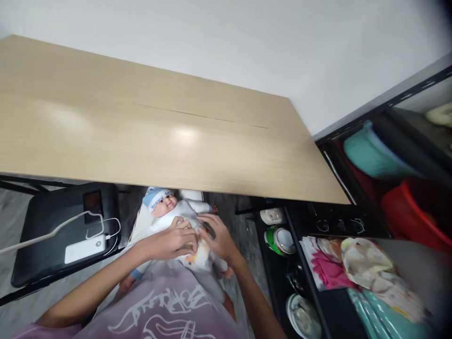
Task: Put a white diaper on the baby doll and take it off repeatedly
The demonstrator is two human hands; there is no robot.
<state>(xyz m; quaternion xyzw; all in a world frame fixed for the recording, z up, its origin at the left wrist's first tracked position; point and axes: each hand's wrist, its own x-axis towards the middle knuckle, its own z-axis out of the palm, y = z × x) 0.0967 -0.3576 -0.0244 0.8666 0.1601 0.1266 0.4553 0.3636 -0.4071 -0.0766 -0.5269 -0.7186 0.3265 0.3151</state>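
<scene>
A baby doll (pixel 181 210) lies on its back across my lap, its head toward the table edge. It wears a blue and white cap (pixel 157 198) with lettering and a white outfit with blue cuffs and a coloured print on the front. On the doll's front, my left hand (pixel 179 239) has its fingers curled in against the clothing, apparently gripping it. Across from it, my right hand (pixel 219 238) rests on the doll's other side, thumb and fingers apart and touching the outfit. The exact spot under my left fingertips is hidden.
A wooden tabletop (pixel 158 141) spans the space ahead of me. At left, a black stool (pixel 52 216) bears a white power bank (pixel 84 248) with cables. Dark shelves at right hold cloths (pixel 367 261), a red basin (pixel 413 216) and a teal tub (pixel 374 153).
</scene>
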